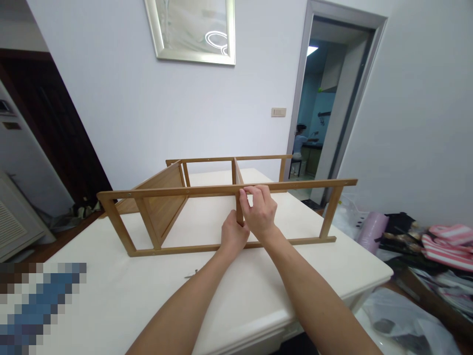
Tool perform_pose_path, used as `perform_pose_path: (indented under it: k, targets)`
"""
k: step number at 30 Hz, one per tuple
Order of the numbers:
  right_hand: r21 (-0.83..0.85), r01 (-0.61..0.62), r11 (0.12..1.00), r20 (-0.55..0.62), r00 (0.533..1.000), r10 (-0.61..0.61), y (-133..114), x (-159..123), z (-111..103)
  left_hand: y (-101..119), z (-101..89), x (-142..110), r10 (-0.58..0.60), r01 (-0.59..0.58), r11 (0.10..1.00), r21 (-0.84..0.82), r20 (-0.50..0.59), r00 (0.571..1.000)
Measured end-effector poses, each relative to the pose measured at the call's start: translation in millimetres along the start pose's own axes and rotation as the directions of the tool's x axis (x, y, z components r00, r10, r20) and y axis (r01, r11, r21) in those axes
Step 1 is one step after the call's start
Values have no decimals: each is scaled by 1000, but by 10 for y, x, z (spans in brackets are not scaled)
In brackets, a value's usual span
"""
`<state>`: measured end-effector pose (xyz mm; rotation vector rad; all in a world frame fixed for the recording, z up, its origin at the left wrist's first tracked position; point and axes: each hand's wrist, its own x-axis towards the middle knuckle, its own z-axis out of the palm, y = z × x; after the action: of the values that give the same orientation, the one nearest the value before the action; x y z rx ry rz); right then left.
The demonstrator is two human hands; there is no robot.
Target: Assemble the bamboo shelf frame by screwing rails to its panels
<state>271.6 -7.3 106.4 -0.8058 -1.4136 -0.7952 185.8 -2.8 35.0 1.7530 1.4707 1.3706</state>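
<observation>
A light-brown wooden shelf frame [207,191] lies on its side across the white table [295,276]. Its slatless wooden panel [168,199] is fitted between the rails toward the left end. My left hand [234,232] is wrapped round the lower part of the middle crossbar [239,207], close to the bottom rail. Higher up, my right hand [261,209] is closed with thumb and fingertips pinched at the crossbar's top, just under the upper rail. Whether a small part is between those fingertips cannot be seen. A small metal piece [191,274] lies on the table beside my left forearm.
The far side of the frame reaches toward the wall, below a framed picture [195,29]. Right of the table are a pink roll [372,231], striped cloth [449,246] and plastic bags [406,320]. A person [298,143] sits beyond the doorway.
</observation>
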Motion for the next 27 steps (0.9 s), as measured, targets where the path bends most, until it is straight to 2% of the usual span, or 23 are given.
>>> perform_pose_path:
  k: [3,9,27]
  targets:
    - [-25,14,1000,2,1000,-14,0,-6,2,7,0,1,-3,3,1000,-3,-3,1000]
    - [33,36,999,-18,999,-35,-20,9,-15,8,-9,11,29,-29,999,25,7,1000]
    - [-58,27,998,11,1000,-26,5,-9,1,0,4,1,4,-4,1000,22,7,1000]
